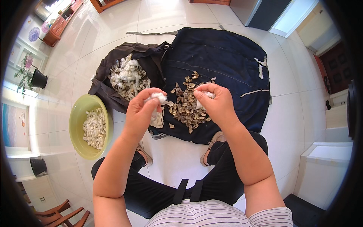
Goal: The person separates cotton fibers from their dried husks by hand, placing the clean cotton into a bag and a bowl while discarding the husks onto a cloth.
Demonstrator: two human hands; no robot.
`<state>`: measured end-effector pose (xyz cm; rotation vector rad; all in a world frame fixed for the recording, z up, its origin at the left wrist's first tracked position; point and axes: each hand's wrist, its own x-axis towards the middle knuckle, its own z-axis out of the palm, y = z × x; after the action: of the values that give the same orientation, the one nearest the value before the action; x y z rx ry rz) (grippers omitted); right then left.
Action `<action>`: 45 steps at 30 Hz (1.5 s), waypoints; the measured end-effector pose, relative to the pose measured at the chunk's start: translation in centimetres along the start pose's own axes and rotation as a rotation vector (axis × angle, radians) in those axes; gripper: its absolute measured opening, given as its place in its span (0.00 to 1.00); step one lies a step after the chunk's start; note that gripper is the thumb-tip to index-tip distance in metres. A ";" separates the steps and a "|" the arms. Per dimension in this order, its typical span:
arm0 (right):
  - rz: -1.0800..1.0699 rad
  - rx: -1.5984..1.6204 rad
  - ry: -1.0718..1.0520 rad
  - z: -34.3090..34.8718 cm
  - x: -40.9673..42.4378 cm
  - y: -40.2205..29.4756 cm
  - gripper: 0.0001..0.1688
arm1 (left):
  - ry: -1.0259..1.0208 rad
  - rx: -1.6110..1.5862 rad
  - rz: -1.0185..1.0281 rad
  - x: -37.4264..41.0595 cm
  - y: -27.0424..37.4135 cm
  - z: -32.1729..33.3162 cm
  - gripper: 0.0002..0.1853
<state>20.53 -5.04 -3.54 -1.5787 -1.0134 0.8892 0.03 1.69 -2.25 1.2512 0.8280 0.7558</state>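
My left hand (141,109) pinches a tuft of white cotton (160,98) between thumb and fingertips. In my right hand (219,103) another piece of cotton (200,104) is held, partly hidden by the fingers. Both hands are raised over a dark blue cloth (215,59) spread on the floor. Between and below them lies a heap of dry brown husks (187,110), apparently cotton boll shells. Beyond my left hand, a dark cloth sack (109,63) gapes around unsorted cotton bolls (129,75) with white fluff on top.
A yellow-green plastic basin (74,124) to the left holds off-white cotton pieces (95,127). Glossy pale tiles (170,167) surround the cloth, and my shoes (217,138) are at its near edge. A wooden chair (61,214) stands at lower left, a white cabinet (323,170) at right.
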 end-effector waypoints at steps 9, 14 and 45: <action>0.261 0.370 -0.098 0.3 0.4 -0.4 0.21 | -0.086 -0.071 -0.094 0.0 -0.4 -0.2 0.09; 0.364 0.573 -0.316 0.5 0.1 -0.5 0.23 | -0.133 0.250 0.023 -0.7 0.1 1.2 0.07; 0.256 0.604 -0.257 0.5 -0.4 -1.1 0.10 | -0.032 -0.055 -0.022 -0.5 0.4 0.4 0.08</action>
<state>19.72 -5.09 -2.59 -1.1046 -0.6270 1.4475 0.15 1.13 -1.79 1.2007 0.7882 0.7345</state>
